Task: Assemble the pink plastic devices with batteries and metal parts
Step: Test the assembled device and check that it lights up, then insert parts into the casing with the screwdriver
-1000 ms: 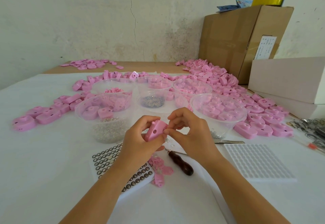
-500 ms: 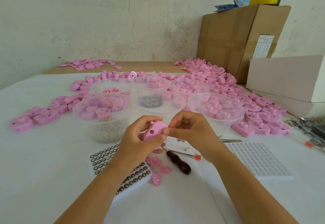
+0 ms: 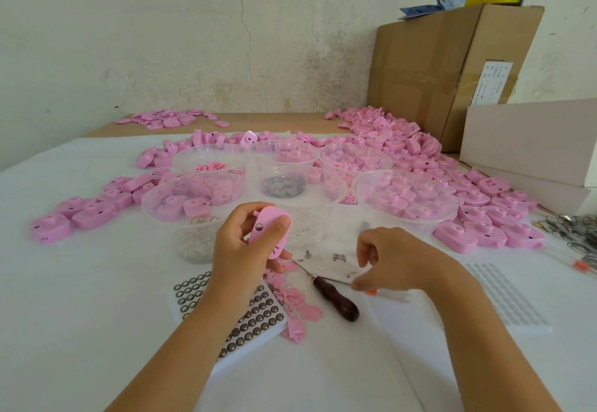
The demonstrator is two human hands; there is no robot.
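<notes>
In the head view, the left hand (image 3: 244,251) gripped one pink device (image 3: 269,232) and held it above the table (image 3: 80,298), tilted, in front of the clear bowls. The fingers were curled round its back and the thumb pressed on its upper edge. The device was smooth matte plastic with rounded corners, and a small round shiny spot showed on its face.

The right hand (image 3: 395,263) was lower and to the right, apart from the device. Its fingers were bent downward over the small metal parts (image 3: 337,256) on the cloth. The fingertips were blurred near an orange tip (image 3: 371,292), so I could not tell if they pinched something.

Between the hands lay an awl (image 3: 337,298) with a dark glossy wooden handle and a thin metal point. Under the left wrist was a white foam tray (image 3: 277,329) with rows of round button batteries (image 3: 255,314), grey and metallic. Beside it lay small flat pink pieces (image 3: 298,306). Behind, the clear plastic bowls (image 3: 407,214) held pink housings and fine silver parts, and many more pink housings (image 3: 478,214) lay around them.
</notes>
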